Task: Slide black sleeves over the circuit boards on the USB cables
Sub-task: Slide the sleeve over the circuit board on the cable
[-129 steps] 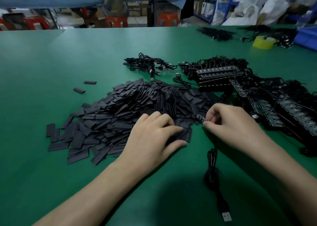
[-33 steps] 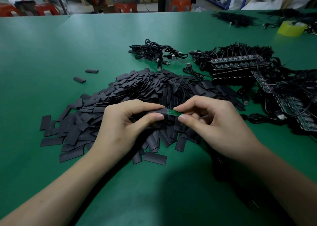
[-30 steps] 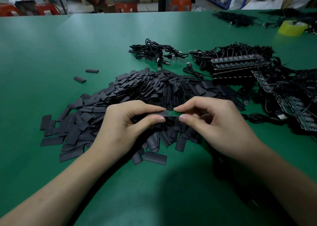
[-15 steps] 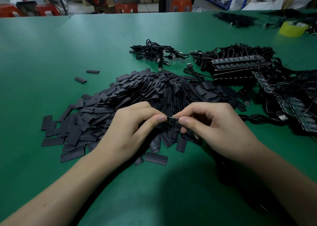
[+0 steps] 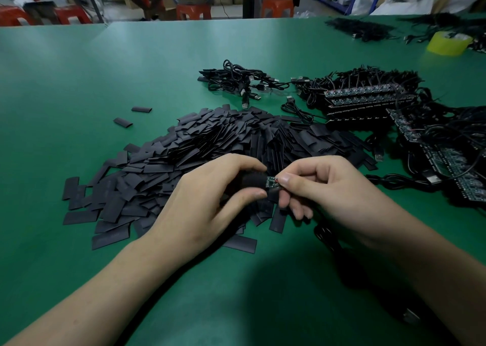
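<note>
An assembly workshop. Heaped flat black sleeves (image 5: 210,140) and bundled black cables (image 5: 234,79) on a green workbench (image 5: 79,83) — red plastic stools (image 5: 193,11) beyond.

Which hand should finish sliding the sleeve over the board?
Left. The left hand pinches the black sleeve, partly over the circuit board; the right hand steadies the board's exposed green end.

Two hands: left hand (image 5: 210,201), right hand (image 5: 328,190). Between them one black sleeve (image 5: 252,181) and one circuit board (image 5: 272,182). One heap of sleeves (image 5: 210,146), too many to count; two stray sleeves (image 5: 141,109) at its ten o'clock. One yellow tape roll (image 5: 448,43) at two o'clock
</note>
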A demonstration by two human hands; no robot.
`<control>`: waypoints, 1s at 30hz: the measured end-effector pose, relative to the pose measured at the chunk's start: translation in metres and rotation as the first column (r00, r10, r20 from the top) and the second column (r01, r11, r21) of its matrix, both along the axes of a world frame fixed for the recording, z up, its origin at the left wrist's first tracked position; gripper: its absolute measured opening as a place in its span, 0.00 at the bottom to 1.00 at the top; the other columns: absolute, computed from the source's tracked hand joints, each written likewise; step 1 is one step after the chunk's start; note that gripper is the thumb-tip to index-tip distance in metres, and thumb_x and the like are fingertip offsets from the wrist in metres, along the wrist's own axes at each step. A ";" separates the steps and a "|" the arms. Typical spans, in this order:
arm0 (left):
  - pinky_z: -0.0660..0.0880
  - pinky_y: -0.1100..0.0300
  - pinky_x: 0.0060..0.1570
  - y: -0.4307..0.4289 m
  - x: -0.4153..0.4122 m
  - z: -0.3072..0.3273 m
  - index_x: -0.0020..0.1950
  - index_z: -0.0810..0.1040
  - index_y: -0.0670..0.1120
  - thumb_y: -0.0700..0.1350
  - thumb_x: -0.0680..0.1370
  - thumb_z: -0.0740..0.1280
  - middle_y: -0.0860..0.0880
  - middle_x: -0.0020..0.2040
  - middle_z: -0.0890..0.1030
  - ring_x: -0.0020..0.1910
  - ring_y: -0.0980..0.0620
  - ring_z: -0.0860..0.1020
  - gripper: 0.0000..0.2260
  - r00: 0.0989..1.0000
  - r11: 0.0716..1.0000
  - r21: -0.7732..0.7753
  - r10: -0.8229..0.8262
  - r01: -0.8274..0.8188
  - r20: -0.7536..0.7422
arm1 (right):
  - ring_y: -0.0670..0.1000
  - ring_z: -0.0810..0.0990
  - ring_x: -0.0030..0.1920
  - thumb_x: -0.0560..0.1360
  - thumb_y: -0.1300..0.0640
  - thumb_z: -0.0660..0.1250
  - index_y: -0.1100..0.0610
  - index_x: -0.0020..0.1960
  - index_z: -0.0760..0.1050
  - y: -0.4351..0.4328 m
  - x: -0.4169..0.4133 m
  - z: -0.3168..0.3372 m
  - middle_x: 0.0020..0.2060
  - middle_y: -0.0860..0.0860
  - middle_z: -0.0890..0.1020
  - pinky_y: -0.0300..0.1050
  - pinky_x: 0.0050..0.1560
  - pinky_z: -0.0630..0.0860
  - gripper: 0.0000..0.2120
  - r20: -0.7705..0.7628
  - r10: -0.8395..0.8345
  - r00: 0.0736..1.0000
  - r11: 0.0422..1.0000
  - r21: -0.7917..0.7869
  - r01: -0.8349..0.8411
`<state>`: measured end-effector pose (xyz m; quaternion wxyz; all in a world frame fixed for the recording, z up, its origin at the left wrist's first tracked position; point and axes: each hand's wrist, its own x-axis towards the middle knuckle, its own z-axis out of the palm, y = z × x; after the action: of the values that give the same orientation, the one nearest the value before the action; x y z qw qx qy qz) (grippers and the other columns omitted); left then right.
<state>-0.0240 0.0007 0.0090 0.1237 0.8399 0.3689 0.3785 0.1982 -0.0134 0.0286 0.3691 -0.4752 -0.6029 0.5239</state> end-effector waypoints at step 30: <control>0.74 0.69 0.49 -0.002 0.003 0.001 0.54 0.87 0.50 0.48 0.74 0.77 0.59 0.46 0.84 0.46 0.62 0.82 0.10 0.996 0.998 -0.062 0.016 -0.011 0.085 | 0.49 0.80 0.30 0.80 0.59 0.67 0.58 0.43 0.84 -0.003 -0.003 0.000 0.34 0.56 0.83 0.38 0.30 0.76 0.10 -0.135 0.008 0.991 0.990 -0.137 -0.027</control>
<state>-0.0212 -0.0014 0.0100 0.1627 0.8161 0.3804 0.4034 0.1949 -0.0168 0.0283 0.3701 -0.4581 -0.5433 0.5984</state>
